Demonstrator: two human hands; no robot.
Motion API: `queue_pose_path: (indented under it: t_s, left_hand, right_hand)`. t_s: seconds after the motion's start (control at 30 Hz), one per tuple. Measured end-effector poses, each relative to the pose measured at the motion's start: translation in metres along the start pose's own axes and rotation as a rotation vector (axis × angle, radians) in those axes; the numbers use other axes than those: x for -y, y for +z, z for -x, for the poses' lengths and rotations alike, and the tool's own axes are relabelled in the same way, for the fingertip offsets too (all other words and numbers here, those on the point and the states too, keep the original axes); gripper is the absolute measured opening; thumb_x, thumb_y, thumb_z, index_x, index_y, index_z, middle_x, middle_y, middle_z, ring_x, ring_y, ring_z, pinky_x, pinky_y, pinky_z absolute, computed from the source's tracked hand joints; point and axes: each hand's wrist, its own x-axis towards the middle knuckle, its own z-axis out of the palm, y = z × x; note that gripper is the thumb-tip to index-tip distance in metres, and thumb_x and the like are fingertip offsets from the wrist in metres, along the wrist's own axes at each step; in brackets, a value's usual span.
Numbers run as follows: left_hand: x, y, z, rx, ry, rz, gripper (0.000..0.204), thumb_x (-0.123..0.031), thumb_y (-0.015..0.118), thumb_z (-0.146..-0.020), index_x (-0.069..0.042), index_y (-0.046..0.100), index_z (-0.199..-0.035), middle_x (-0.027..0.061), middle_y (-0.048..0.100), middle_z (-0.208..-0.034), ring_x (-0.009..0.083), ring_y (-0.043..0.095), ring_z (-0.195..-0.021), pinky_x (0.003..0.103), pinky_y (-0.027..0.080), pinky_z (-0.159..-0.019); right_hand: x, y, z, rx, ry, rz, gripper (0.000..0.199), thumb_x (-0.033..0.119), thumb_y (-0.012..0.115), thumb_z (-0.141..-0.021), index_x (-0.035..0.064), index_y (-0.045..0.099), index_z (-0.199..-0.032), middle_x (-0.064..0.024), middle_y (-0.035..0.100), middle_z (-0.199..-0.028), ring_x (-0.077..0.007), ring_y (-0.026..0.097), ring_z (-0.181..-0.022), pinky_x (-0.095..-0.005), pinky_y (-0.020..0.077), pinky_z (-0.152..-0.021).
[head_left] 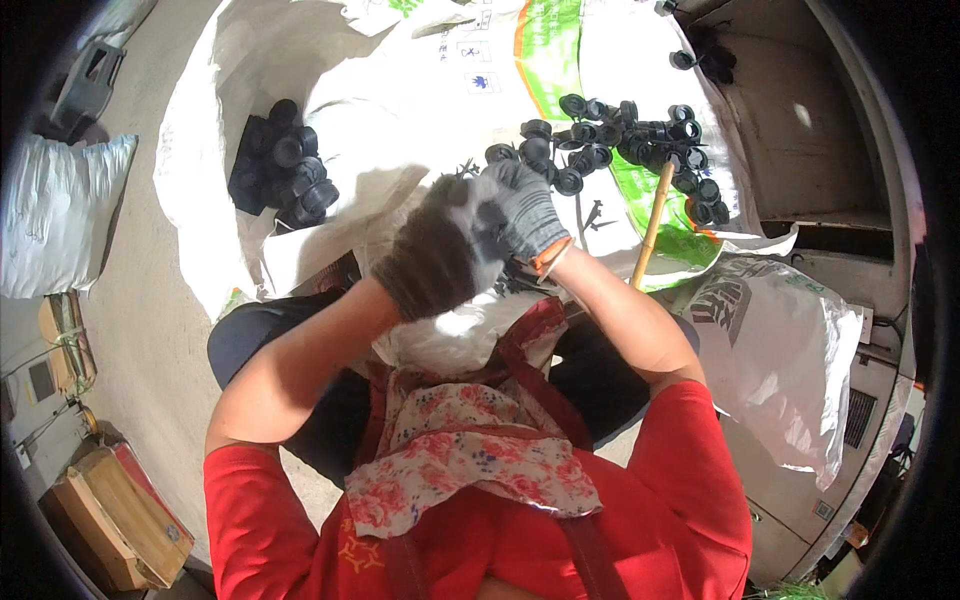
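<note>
1. Head view: person in a red top and floral apron, both hands gloved and raised together just above the lap.
2. Left hand (432,262), dark grey glove, curled shut around something small; what it is can't be made out, motion blur.
3. Right hand (525,210), lighter grey glove with an orange cuff, fingers pinched against the left hand's; contents also unclear.
4. Black plastic caps (620,140) lie loose in a pile on a white printed sack (420,60), just beyond the hands.
5. Second batch of black caps (290,165) sits in the open sack's fold, to the left.
6. Wooden stick (652,225) lies right of the hands, touching the pile's edge.
7. Cardboard box (115,515) on the floor, far left.
</note>
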Motion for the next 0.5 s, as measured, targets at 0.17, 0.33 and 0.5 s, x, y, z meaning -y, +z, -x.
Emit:
queue_pose_path:
  t_s: [0.17,0.33,0.5]
  left_hand:
    - [0.007,-0.033,-0.001,-0.215,0.206,-0.725,0.032,-0.009,0.061,-0.079,0.001,0.052,-0.107,0.0124,0.057,-0.090,0.0283,0.055,-0.081,0.037,0.049,-0.069]
    - [0.021,-0.076,-0.001,-0.448,-0.099,-0.475,0.059,-0.021,0.073,-0.076,-0.001,0.047,-0.124,0.0184,0.052,-0.114,0.0301,0.056,-0.104,0.036,0.051,-0.086]
    - [0.021,-0.073,0.006,-0.419,-0.157,-0.440,0.060,-0.025,0.077,-0.069,0.002,0.053,-0.116,0.0242,0.056,-0.109,0.0388,0.054,-0.105,0.045,0.045,-0.091]
  right_hand:
    - [0.017,-0.018,0.000,0.432,0.089,0.886,0.040,0.025,0.062,-0.082,-0.0001,0.048,-0.109,-0.0260,0.062,-0.088,-0.0411,0.061,-0.085,-0.0455,0.0486,-0.073]
    - [-0.010,-0.051,-0.057,0.878,0.192,1.220,0.073,0.037,0.076,-0.065,0.0043,0.051,-0.125,-0.0248,0.062,-0.105,-0.0372,0.060,-0.099,-0.0397,0.0486,-0.086]
    - [-0.094,-0.094,-0.119,0.140,0.182,1.088,0.052,0.027,0.068,-0.072,0.0102,0.056,-0.119,-0.0230,0.060,-0.110,-0.0358,0.058,-0.103,-0.0409,0.0471,-0.089]
